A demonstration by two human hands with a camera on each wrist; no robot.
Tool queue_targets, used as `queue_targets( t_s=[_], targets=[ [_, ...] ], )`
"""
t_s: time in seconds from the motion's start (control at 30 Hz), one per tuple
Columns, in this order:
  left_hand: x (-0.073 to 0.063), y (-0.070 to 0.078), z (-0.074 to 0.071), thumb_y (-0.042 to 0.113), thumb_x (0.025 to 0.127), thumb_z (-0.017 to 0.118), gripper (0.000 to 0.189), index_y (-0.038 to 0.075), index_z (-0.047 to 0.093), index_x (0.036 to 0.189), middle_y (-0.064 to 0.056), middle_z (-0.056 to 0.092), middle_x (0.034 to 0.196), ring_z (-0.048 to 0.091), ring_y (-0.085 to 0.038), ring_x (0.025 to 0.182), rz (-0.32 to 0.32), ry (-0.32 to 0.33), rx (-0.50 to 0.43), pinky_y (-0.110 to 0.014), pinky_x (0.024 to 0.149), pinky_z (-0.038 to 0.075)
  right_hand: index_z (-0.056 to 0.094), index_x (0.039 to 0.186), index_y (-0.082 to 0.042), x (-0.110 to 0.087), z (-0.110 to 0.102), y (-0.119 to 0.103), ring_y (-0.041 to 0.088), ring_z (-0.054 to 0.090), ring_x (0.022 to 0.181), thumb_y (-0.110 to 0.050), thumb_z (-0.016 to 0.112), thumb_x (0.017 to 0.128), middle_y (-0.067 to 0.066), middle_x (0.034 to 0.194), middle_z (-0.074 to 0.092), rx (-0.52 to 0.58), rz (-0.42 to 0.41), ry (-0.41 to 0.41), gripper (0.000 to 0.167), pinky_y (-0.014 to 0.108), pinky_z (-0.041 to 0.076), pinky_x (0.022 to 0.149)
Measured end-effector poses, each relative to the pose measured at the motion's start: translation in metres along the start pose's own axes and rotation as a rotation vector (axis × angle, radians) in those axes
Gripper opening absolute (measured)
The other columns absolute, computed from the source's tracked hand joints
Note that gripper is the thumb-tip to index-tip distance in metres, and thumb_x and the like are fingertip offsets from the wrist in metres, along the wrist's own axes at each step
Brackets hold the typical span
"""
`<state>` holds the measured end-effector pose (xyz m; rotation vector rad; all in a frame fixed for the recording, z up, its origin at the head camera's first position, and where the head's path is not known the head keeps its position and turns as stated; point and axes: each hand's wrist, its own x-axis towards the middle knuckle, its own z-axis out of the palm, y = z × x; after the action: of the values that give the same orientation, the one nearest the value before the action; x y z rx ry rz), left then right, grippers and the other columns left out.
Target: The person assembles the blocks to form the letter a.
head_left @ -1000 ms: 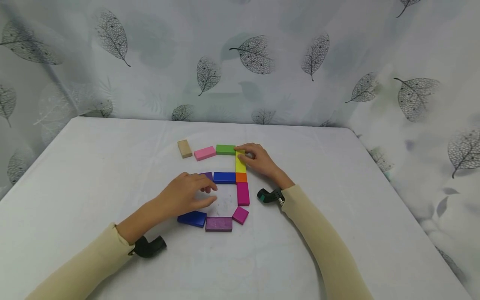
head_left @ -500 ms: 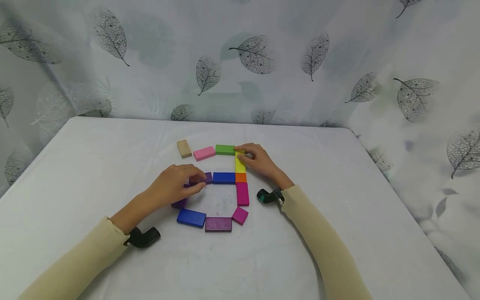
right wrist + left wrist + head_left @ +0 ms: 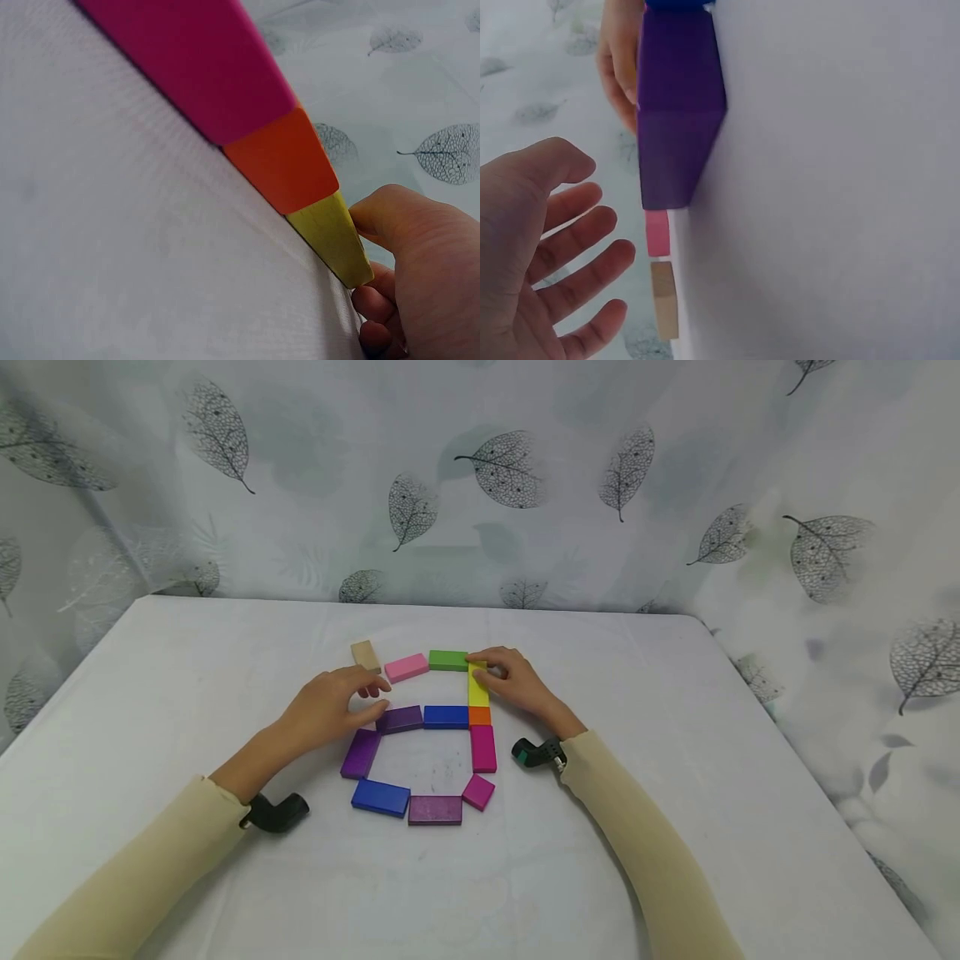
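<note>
Coloured rectangular blocks lie on the white table in a closed loop with a branch at the top. My right hand (image 3: 517, 681) grips the yellow block (image 3: 477, 689), thumb at its side and fingers round its far end, near the green block (image 3: 448, 661). My left hand (image 3: 322, 706) holds nothing; its loosely bent fingers hover between the beige block (image 3: 364, 656) and the upper purple block (image 3: 400, 719). In the left wrist view, thumb and fingers stand apart beside the purple block (image 3: 679, 112). The right wrist view shows the yellow block (image 3: 334, 236) against the orange one (image 3: 285, 161).
A pink block (image 3: 407, 667) lies between the beige and green ones. Blue (image 3: 446, 717), orange (image 3: 480, 716), magenta (image 3: 483, 749), plum (image 3: 435, 810) and other blocks form the loop on the white tablecloth (image 3: 600, 877). A leaf-patterned curtain (image 3: 480, 527) hangs behind the table.
My left hand has moved up and to the left, from over the loop's middle toward the beige block, uncovering the purple blocks. My right hand stays at the yellow block.
</note>
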<state>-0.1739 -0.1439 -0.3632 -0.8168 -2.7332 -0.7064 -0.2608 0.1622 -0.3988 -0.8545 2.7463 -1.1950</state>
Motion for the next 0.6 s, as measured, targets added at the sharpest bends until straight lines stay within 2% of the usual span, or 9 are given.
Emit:
queue_targets(
  t_s=[0.2,0.37,0.6],
  targets=[
    [0.005,-0.01,-0.001,0.016,0.089,0.068,0.025,0.005,0.066,0.112,-0.01,0.067,0.106,0.062,-0.027,0.096,-0.076,-0.01,0.007,-0.046,0.082,0.049,0.063,0.131,-0.01,0.001,0.0,0.002,0.026,0.051,0.108,-0.02,0.059,0.097,0.011,0.132,0.06,-0.007,0.009,-0.005,0.035,0.033,0.036,0.08],
    [0.011,-0.021,-0.001,0.018,0.09,0.067,0.028,0.004,0.065,0.114,-0.014,0.063,0.109,0.058,-0.032,0.102,-0.131,-0.016,-0.006,-0.05,0.087,0.047,0.063,0.131,-0.011,0.001,0.0,0.002,0.026,0.051,0.108,-0.02,0.059,0.097,0.01,0.132,0.06,-0.013,0.015,-0.002,0.035,0.032,0.037,0.08],
    [0.018,-0.038,0.003,0.019,0.089,0.069,0.032,0.004,0.062,0.117,-0.021,0.055,0.121,0.051,-0.04,0.114,-0.157,-0.006,-0.03,-0.058,0.096,0.04,0.063,0.131,-0.012,0.001,0.0,0.002,0.026,0.051,0.109,-0.02,0.06,0.097,0.01,0.133,0.06,-0.021,0.024,-0.005,0.036,0.033,0.038,0.082]
  ],
)
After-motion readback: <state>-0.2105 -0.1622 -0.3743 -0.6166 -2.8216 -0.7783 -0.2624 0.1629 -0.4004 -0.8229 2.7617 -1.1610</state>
